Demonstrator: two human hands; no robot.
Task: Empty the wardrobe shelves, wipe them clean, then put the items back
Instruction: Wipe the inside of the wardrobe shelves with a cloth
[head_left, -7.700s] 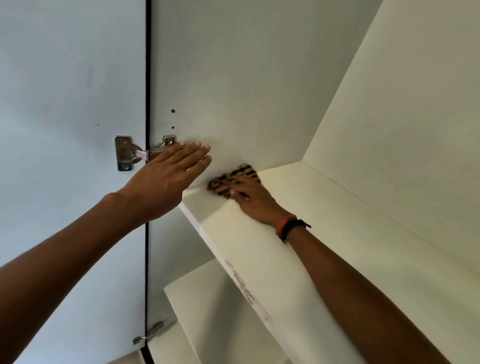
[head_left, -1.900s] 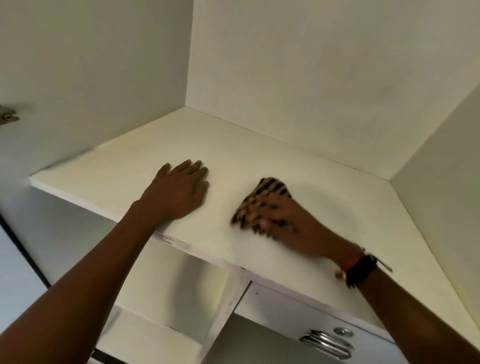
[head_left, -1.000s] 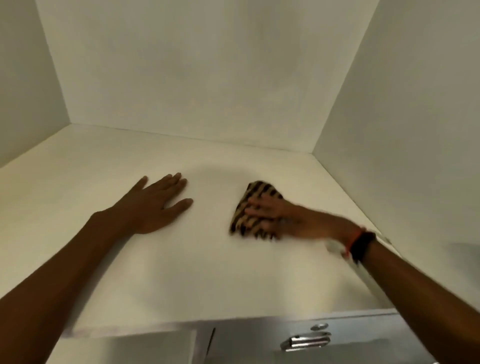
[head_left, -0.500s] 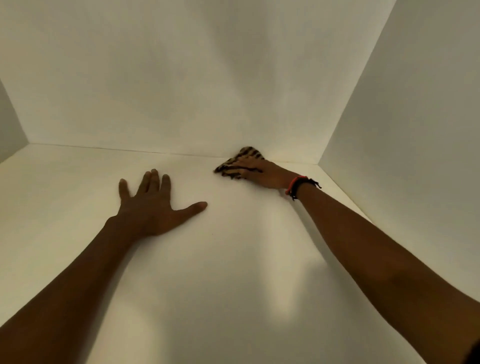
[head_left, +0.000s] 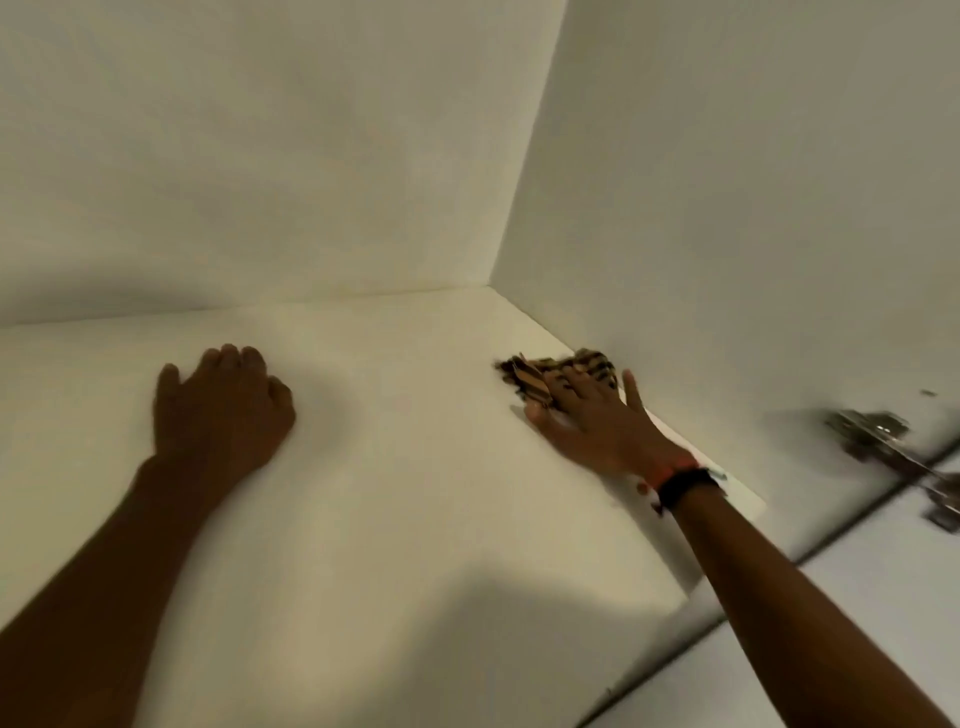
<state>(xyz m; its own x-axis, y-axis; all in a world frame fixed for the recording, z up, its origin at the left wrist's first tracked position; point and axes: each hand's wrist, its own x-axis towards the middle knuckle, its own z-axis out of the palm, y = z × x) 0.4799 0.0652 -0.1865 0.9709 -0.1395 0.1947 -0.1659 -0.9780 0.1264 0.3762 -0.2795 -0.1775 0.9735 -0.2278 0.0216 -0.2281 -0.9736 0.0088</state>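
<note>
One bare shelf (head_left: 415, 519), wiping underway: right hand (head_left: 597, 423) presses cloth (head_left: 592, 364) with straight fingers (head_left: 630, 389), left hand (head_left: 223, 410) curled, empty; refilling remains.

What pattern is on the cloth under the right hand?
The small fabric wiping cloth has dark brown and tan stripes, seen in the head view.

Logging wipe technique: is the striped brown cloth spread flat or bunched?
Bunched: the striped brown cloth lies crumpled in folds under the right hand.

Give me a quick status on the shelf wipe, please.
Right hand presses cloth by right wall. Left hand rests on shelf. No obstruction seen.
</note>
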